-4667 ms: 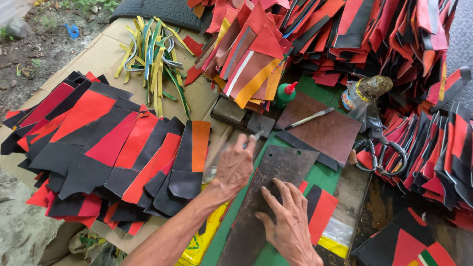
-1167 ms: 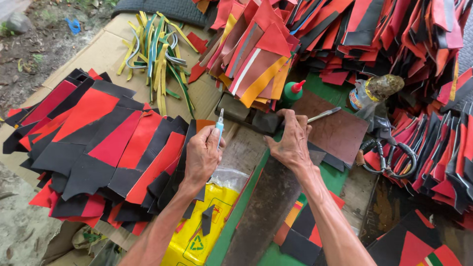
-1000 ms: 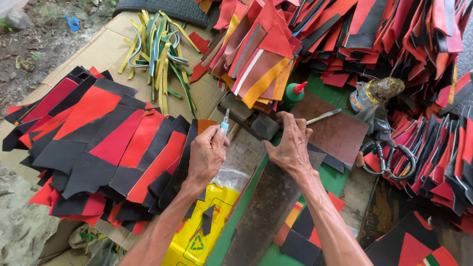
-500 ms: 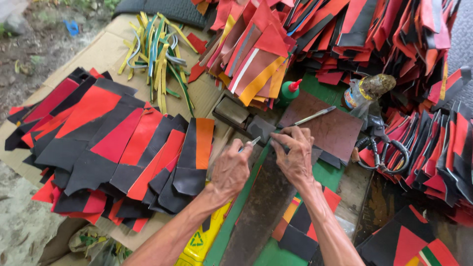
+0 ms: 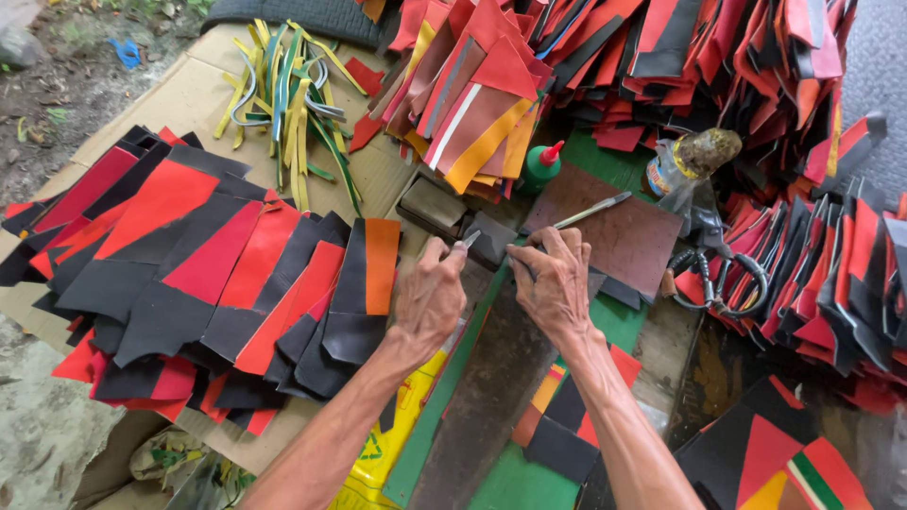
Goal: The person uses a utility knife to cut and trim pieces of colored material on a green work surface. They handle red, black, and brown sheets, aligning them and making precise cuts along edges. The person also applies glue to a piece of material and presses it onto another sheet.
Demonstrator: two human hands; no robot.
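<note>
My left hand (image 5: 430, 297) is closed around a small knife (image 5: 468, 240) whose blade tip points at a small dark grey piece (image 5: 491, 236). My right hand (image 5: 553, 283) lies just to the right, its fingertips pinning that grey piece from the other side. Both hands rest over a long dark brown strip (image 5: 491, 387) that runs down a green cutting mat (image 5: 505, 486). The two hands are nearly touching.
Left on cardboard lie overlapping black, red and orange cut panels (image 5: 217, 274). Coloured strips (image 5: 283, 94) lie behind them. Red and black pieces are heaped at the back (image 5: 661, 57) and right (image 5: 831, 274). A green glue bottle (image 5: 541, 165), a brown sheet with a pen (image 5: 614, 236) and scissors (image 5: 723, 279) are close.
My left hand, earlier raised with the knife pointing up, has come down and right to the grey piece. My right hand has drawn in beside it.
</note>
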